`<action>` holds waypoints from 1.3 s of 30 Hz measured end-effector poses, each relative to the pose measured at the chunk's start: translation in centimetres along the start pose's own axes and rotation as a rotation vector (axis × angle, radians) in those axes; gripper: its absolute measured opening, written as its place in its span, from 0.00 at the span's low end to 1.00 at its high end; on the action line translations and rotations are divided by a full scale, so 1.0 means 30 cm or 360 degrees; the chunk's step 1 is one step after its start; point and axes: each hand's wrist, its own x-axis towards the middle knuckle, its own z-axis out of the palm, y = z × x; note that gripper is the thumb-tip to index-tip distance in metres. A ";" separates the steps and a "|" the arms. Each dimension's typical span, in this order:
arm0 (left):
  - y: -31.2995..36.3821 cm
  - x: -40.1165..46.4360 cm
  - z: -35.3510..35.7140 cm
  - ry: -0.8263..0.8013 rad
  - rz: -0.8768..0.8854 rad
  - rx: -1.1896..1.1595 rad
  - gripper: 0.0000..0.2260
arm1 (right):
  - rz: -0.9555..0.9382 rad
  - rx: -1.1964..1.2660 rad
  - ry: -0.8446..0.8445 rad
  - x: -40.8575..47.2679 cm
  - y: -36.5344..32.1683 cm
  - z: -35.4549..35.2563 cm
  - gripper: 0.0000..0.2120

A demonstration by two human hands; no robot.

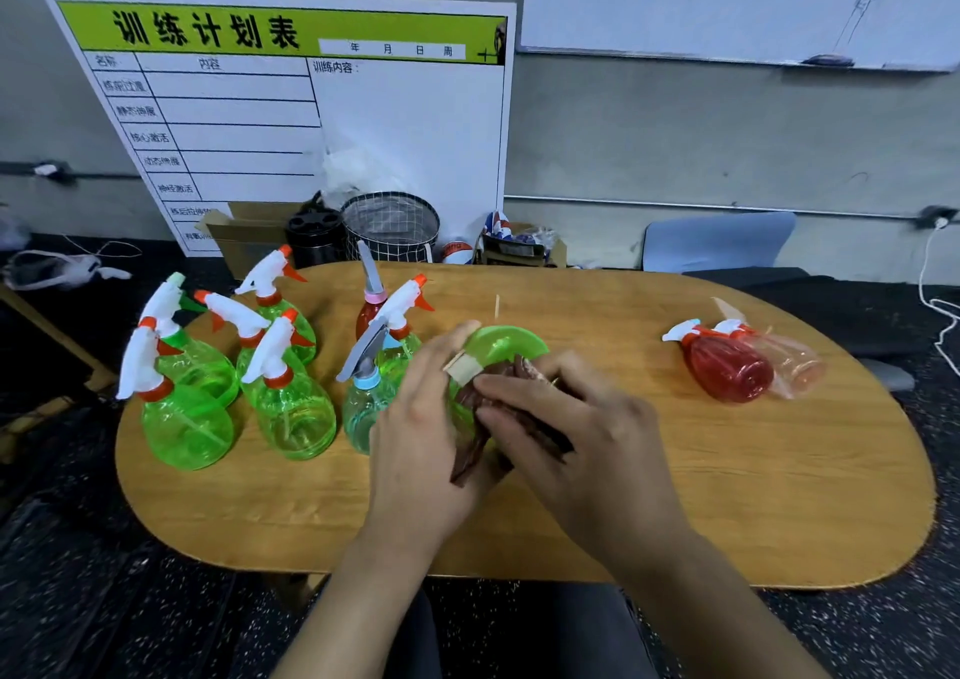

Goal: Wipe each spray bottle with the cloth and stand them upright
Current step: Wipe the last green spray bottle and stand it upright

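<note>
step: wiping | left hand [415, 418] grips translucent green plastic spray bottle [498, 346], base up, between both palms | right hand [566, 418] fingers curl, pressing dark brown cloth [478, 439] on it | advice: rotate bottle under cloth, cover base

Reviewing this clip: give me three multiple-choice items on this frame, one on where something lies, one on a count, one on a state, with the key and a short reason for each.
1. Where do the bottles lying on their sides rest?
A. table's right part
B. table's left part
C. on the floor

2. How many bottles lie on their sides there?
A. none
B. two
C. five

3. What is the right hand doing?
A. resting flat on the table
B. pressing the brown cloth on a green bottle
C. gripping a red bottle

Key: 1 A, the red bottle and the clear pink bottle lie on the right part of the table. 2 B, just those two. 3 B, the right hand holds the brown cloth against the green bottle that the left hand grips.
</note>
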 end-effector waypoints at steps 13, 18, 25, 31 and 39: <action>0.048 0.008 0.067 -0.0127 0.0006 0.0010 0.43 | 0.0198 -0.0096 0.0172 0.033 0.051 -0.062 0.11; 0.022 0.018 0.060 -0.0130 0.0047 0.0073 0.44 | 0.0063 -0.0009 0.0010 0.002 0.039 -0.052 0.11; 0.045 0.026 0.062 -0.0067 0.0025 0.0075 0.42 | 0.0238 -0.0091 0.0197 -0.014 0.088 -0.091 0.11; 0.046 0.011 0.090 -0.0173 -0.0004 0.0001 0.44 | 0.0193 -0.0093 0.0202 -0.004 0.058 -0.065 0.11; 0.021 0.026 0.061 -0.0043 -0.0084 0.0055 0.39 | 0.0071 -0.0013 -0.0079 -0.059 0.108 -0.093 0.11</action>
